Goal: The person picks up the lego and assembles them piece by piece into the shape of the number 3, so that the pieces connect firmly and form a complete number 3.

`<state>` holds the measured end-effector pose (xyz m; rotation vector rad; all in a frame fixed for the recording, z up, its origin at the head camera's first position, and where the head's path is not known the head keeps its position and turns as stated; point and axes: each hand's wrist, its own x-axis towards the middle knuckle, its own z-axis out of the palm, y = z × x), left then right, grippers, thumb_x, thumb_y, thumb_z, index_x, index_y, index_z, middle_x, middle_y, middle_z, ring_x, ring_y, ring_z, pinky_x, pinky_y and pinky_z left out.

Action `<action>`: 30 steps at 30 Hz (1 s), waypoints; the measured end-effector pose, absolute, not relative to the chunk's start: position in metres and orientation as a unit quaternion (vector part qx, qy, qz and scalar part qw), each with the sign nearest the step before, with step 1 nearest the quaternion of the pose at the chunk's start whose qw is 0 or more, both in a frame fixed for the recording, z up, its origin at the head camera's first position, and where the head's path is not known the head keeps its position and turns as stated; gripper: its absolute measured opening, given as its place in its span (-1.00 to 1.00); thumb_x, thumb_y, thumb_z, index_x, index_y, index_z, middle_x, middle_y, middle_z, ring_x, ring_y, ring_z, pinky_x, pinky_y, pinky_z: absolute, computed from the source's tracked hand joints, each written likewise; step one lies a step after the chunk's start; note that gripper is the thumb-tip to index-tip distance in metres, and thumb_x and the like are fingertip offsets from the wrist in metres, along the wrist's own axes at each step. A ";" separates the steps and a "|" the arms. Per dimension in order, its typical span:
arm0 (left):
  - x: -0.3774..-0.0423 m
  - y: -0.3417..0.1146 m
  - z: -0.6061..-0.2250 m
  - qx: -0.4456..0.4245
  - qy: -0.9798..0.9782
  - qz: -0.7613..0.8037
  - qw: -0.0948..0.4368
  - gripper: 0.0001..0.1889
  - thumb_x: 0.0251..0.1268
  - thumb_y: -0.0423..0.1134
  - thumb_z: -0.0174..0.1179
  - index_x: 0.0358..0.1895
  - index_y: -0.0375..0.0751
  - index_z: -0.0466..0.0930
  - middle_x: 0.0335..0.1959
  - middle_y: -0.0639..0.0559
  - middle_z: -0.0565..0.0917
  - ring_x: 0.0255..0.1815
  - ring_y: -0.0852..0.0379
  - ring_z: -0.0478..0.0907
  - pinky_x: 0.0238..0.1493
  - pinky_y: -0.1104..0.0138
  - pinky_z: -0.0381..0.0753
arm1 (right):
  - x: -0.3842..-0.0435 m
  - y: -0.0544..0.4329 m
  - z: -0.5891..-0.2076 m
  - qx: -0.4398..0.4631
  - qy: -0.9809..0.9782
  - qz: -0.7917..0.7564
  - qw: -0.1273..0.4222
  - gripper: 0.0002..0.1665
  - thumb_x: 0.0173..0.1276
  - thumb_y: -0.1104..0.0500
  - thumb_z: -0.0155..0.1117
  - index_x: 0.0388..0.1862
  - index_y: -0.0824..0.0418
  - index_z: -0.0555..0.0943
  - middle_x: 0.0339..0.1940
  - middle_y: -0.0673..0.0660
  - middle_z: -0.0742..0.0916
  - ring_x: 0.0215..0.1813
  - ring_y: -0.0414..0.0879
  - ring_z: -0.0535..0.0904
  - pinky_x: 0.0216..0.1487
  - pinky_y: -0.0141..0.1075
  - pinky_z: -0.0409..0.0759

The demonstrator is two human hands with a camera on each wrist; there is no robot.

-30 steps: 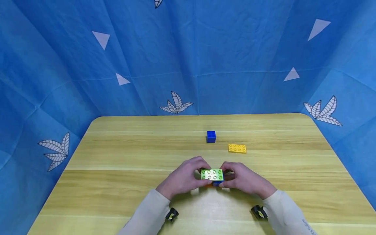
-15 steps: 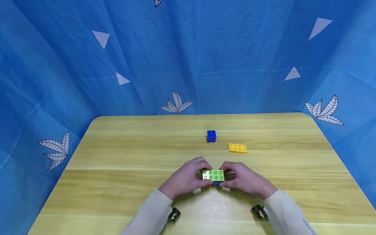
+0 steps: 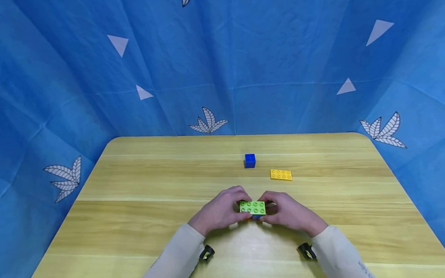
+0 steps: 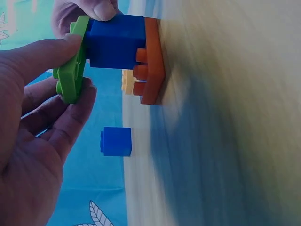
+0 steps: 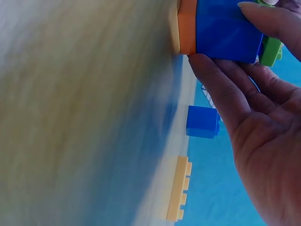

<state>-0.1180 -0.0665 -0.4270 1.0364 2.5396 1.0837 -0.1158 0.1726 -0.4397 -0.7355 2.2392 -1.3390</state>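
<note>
Centrally over the table, fingers of the left hand pinch a green brick, those of the right hand the larger blue block beneath; only the left wrist view shows studs on the orange base.

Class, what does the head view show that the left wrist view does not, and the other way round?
Only head: both pale sleeves and the black devices near the wrists.
Only left wrist: the bare studs on the orange plate.
Both: left hand, right hand, green plate, larger blue block, smaller blue block, yellow plate and table.
</note>
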 end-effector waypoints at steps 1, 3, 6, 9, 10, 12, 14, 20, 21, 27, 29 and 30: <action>-0.118 -0.066 -0.427 0.350 0.858 0.363 0.096 -0.69 0.18 -0.19 0.43 -0.02 -0.15 0.68 -0.18 0.25 0.54 -0.25 0.32 0.46 -0.20 0.48 0.55 | -0.116 0.173 -0.440 -0.270 0.812 -0.474 0.208 -0.69 0.20 0.27 0.48 -0.11 0.21 0.59 -0.14 0.02 0.67 -0.02 -0.02 0.65 -0.04 -0.29 0.63; -0.118 -0.065 -0.425 0.352 0.859 0.358 0.096 -0.68 0.18 -0.21 0.43 -0.01 -0.18 0.68 -0.19 0.24 0.54 -0.26 0.28 0.48 -0.22 0.49 0.54 | -0.116 0.173 -0.440 -0.276 0.822 -0.457 0.197 -0.68 0.19 0.24 0.48 -0.10 0.18 0.60 -0.15 -0.02 0.67 -0.02 -0.04 0.65 -0.03 -0.29 0.63; -0.117 -0.064 -0.423 0.354 0.862 0.351 0.097 -0.67 0.17 -0.22 0.44 0.00 -0.20 0.69 -0.19 0.22 0.54 -0.25 0.26 0.48 -0.21 0.49 0.53 | -0.116 0.173 -0.440 -0.283 0.827 -0.448 0.188 -0.67 0.19 0.22 0.49 -0.08 0.15 0.61 -0.15 -0.06 0.67 -0.01 -0.05 0.64 -0.02 -0.27 0.62; -0.118 -0.063 -0.422 0.354 0.863 0.346 0.097 -0.67 0.17 -0.22 0.44 0.00 -0.21 0.70 -0.19 0.22 0.54 -0.25 0.28 0.47 -0.20 0.48 0.52 | -0.116 0.174 -0.441 -0.287 0.824 -0.452 0.183 -0.67 0.20 0.22 0.48 -0.06 0.12 0.62 -0.15 -0.08 0.67 0.00 -0.05 0.63 0.01 -0.25 0.62; -0.118 -0.063 -0.422 0.355 0.863 0.345 0.097 -0.67 0.17 -0.22 0.44 0.00 -0.20 0.70 -0.19 0.22 0.54 -0.25 0.29 0.46 -0.20 0.49 0.52 | -0.115 0.175 -0.441 -0.286 0.822 -0.457 0.185 -0.67 0.20 0.22 0.48 -0.06 0.11 0.62 -0.14 -0.09 0.67 0.01 -0.05 0.63 0.01 -0.25 0.61; -0.118 -0.063 -0.422 0.357 0.863 0.345 0.097 -0.68 0.17 -0.22 0.44 -0.01 -0.20 0.71 -0.19 0.22 0.54 -0.25 0.29 0.46 -0.20 0.50 0.51 | -0.115 0.175 -0.442 -0.285 0.818 -0.463 0.187 -0.67 0.21 0.22 0.48 -0.05 0.10 0.62 -0.14 -0.08 0.66 0.02 -0.05 0.62 0.02 -0.26 0.61; -0.118 -0.063 -0.421 0.359 0.863 0.343 0.095 -0.69 0.16 -0.22 0.44 -0.03 -0.20 0.71 -0.20 0.22 0.54 -0.25 0.27 0.47 -0.22 0.52 0.49 | -0.115 0.175 -0.442 -0.285 0.816 -0.467 0.187 -0.67 0.22 0.24 0.47 -0.04 0.10 0.62 -0.13 -0.07 0.66 0.03 -0.03 0.61 0.03 -0.26 0.60; -0.117 -0.063 -0.421 0.360 0.864 0.339 0.094 -0.70 0.16 -0.22 0.44 -0.05 -0.22 0.72 -0.23 0.22 0.52 -0.27 0.19 0.49 -0.26 0.53 0.47 | -0.114 0.175 -0.442 -0.282 0.813 -0.473 0.190 -0.65 0.22 0.21 0.48 -0.01 0.11 0.63 -0.11 -0.06 0.66 0.06 -0.03 0.60 0.05 -0.28 0.59; -0.117 -0.062 -0.421 0.359 0.865 0.338 0.096 -0.70 0.17 -0.22 0.44 -0.05 -0.22 0.72 -0.24 0.22 0.52 -0.27 0.20 0.49 -0.26 0.53 0.47 | -0.114 0.175 -0.442 -0.281 0.810 -0.477 0.192 -0.63 0.23 0.19 0.48 0.01 0.12 0.63 -0.09 -0.06 0.67 0.06 -0.03 0.61 0.06 -0.28 0.59; -0.116 -0.063 -0.422 0.350 0.872 0.326 0.102 -0.69 0.18 -0.21 0.43 -0.02 -0.21 0.72 -0.24 0.23 0.50 -0.27 0.22 0.46 -0.28 0.52 0.46 | -0.111 0.176 -0.441 -0.264 0.789 -0.511 0.214 -0.52 0.29 0.12 0.43 0.18 0.18 0.61 0.00 0.00 0.70 0.04 -0.06 0.65 0.04 -0.28 0.60; -0.116 -0.063 -0.422 0.351 0.872 0.325 0.101 -0.69 0.18 -0.21 0.43 -0.02 -0.21 0.72 -0.24 0.23 0.50 -0.27 0.19 0.47 -0.29 0.52 0.46 | -0.110 0.176 -0.441 -0.258 0.788 -0.514 0.218 -0.52 0.30 0.10 0.42 0.18 0.17 0.62 0.00 0.00 0.71 0.02 -0.06 0.66 0.02 -0.28 0.60; -0.116 -0.063 -0.423 0.352 0.872 0.325 0.100 -0.69 0.18 -0.21 0.43 -0.02 -0.21 0.72 -0.24 0.22 0.50 -0.27 0.18 0.48 -0.29 0.52 0.46 | -0.110 0.176 -0.441 -0.256 0.789 -0.513 0.219 -0.54 0.31 0.10 0.41 0.17 0.16 0.62 -0.01 0.00 0.71 0.01 -0.07 0.66 0.02 -0.28 0.60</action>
